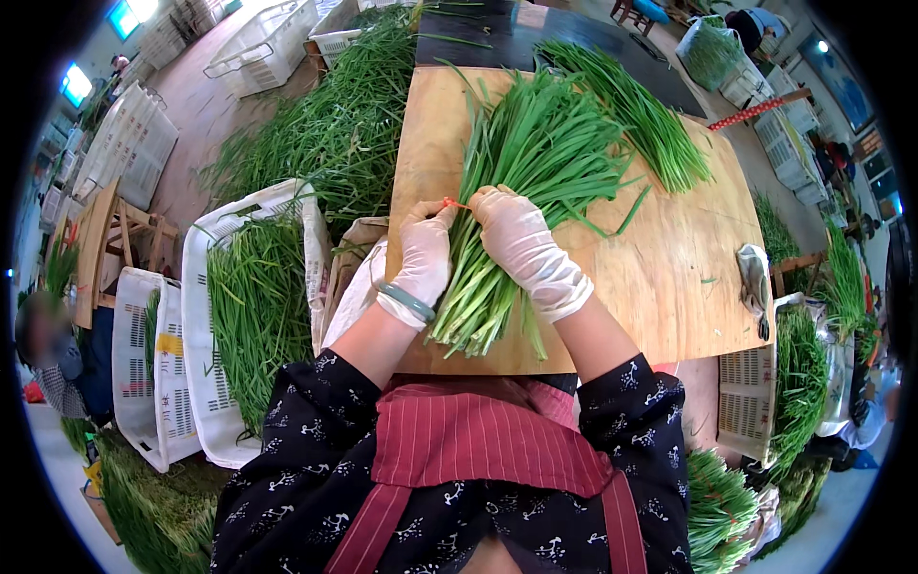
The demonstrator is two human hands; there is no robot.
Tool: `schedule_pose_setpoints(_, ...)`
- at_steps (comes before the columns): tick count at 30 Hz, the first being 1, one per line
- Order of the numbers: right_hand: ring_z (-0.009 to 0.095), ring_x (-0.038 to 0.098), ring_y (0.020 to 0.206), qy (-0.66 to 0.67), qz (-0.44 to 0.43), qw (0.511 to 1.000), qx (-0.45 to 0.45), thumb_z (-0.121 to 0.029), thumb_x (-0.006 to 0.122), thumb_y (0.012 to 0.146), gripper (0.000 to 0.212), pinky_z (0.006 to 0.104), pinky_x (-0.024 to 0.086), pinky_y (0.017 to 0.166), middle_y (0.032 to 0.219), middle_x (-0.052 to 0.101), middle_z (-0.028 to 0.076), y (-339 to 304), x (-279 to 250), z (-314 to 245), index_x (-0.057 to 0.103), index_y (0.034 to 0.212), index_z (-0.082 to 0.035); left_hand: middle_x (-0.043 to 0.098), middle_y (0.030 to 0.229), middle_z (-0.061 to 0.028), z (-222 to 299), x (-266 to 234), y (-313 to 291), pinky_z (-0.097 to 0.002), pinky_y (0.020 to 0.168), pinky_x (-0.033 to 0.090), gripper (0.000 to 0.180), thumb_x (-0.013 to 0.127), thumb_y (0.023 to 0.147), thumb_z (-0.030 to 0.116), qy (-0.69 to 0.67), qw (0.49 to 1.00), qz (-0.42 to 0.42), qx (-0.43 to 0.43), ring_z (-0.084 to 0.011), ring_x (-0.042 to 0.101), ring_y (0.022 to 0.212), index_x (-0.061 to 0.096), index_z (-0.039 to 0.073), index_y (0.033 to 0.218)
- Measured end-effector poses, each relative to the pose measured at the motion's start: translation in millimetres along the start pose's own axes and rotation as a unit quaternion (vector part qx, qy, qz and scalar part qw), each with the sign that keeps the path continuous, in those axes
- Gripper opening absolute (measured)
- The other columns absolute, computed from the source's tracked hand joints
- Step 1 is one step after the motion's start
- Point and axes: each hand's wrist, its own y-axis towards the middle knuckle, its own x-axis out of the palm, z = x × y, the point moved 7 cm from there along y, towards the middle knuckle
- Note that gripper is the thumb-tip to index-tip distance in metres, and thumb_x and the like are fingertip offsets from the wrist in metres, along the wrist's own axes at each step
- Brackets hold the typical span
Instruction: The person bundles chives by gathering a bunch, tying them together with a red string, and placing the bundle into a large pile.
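Note:
A thick bundle of garlic chives [550,134] lies on the wooden board [660,277], pale cut stems toward me and green leaves fanned away. A thin red tie [455,202] shows at the bundle's left side. My left hand [427,253], in a white glove with a greenish bangle at the wrist, pinches the tie. My right hand [528,251], also gloved, is closed over the stems, fingertips at the tie's other end; the part under its fingers is hidden. Another bunch of chives [636,120] lies farther back on the right.
A white crate [201,316] full of chives stands to my left, with a large loose heap of chives [325,134] behind it. On the board's right edge rests a greyish cloth-like item [754,277]. More filled crates [746,392] stand at right. A person [57,354] is at far left.

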Motion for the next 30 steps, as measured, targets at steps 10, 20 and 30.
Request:
schedule_pose_setpoints(10,0.026,0.064,0.068,-0.089,-0.04,0.994,0.05,-0.007,0.055,0.073,0.005,0.0311,0.05,0.067,0.07,0.063,0.013,11,8,-8,0.06,0.075,-0.004,0.061,0.074,-0.0043,19,6,-10,-0.0248,0.063,0.045,0.002,0.065,0.078,0.002,0.121,0.987,0.006,0.107,-0.0104,0.053,0.066,0.063,0.001,0.079)
schedule_pose_setpoints(20,0.031,0.059,0.082,-0.001,-0.036,0.998,0.043,-0.001,0.051,0.073,0.011,0.0371,0.05,0.07,0.084,0.06,0.013,5,2,-6,0.059,0.081,-0.002,0.065,0.082,-0.0117,17,8,-9,-0.0299,0.068,0.047,0.008,0.066,0.075,0.003,0.252,0.94,0.006,0.231,-0.0176,0.059,0.071,0.063,0.001,0.082)
schedule_pose_setpoints(30,0.028,0.061,0.075,0.034,0.007,0.999,0.029,-0.004,0.05,0.076,0.011,0.0337,0.047,0.079,0.079,0.06,0.012,-2,-4,-5,0.059,0.08,-0.004,0.064,0.084,-0.0042,29,21,-22,-0.0211,0.071,0.046,0.011,0.056,0.085,0.002,0.055,0.992,-0.114,0.018,-0.0097,0.057,0.076,0.064,-0.001,0.092)
